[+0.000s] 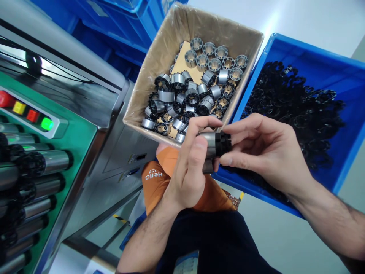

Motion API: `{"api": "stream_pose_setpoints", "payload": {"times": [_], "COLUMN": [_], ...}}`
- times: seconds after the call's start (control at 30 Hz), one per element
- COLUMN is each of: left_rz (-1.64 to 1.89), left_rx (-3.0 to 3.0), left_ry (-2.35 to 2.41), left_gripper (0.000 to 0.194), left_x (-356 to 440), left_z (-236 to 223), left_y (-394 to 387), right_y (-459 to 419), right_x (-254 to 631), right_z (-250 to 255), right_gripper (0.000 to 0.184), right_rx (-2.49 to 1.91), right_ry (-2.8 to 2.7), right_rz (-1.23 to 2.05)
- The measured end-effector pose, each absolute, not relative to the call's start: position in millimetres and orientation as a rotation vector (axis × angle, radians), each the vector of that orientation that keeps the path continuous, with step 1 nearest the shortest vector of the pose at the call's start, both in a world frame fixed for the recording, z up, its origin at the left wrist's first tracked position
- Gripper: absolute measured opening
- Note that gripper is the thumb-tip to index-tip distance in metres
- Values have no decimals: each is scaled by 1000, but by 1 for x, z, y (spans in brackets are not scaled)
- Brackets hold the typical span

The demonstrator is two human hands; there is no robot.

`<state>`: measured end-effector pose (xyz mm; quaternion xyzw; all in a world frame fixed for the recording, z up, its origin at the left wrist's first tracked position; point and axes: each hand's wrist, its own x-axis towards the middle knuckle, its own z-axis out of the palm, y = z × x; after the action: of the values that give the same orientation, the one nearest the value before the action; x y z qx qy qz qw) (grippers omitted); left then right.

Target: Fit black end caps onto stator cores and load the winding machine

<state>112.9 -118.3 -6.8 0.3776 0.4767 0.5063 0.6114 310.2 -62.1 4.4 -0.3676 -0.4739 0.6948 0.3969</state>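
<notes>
My left hand (189, 163) is closed around a silver metal cylinder (210, 141), held level above my lap. A black toothed plastic ring (224, 143) sits on the right end of this cylinder. On that ring my right hand (261, 150) pinches with thumb and fingers. Under the cylinder, a second metal part (208, 166) shows against my left hand, partly hidden. Just beyond my hands stands a cardboard box (134, 102) lined with clear plastic, holding several metal cylinders with black ends. A blue bin (308, 51) of loose black plastic rings lies under and beyond my right hand.
On the left, a green machine bed (82, 140) carries rows of metal cylinders with black ends. Its button panel (31, 114) has a lit green button. Blue crates (119, 23) stand at the back left. A white table surface (308, 19) extends behind the bin.
</notes>
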Motion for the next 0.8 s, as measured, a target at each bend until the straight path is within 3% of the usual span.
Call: {"api": "stream_pose_setpoints", "payload": {"times": [0.17,0.43,0.7,0.8], "left_rz": [1117,1179,1094,1016], "left_rx": [799,995,1159,1181], "left_ry": [1060,1087,978,923], "left_gripper": [39,39,44,46], "left_x": [108,108,99,88], "left_z": [-7,-13,-14,-11], "left_y": [-119,-121,-115,-115], "right_y": [-72,-67,-75,-66], "right_x": [314,307,311,318], "right_z": [7,15,12,15], "right_gripper": [66,54,48,47], "right_rx": [-965,-1026,-979,-908], "right_ry": [-1409,-1234,-1503,-1549], "right_rz": [1567,1688,1414,1510]}}
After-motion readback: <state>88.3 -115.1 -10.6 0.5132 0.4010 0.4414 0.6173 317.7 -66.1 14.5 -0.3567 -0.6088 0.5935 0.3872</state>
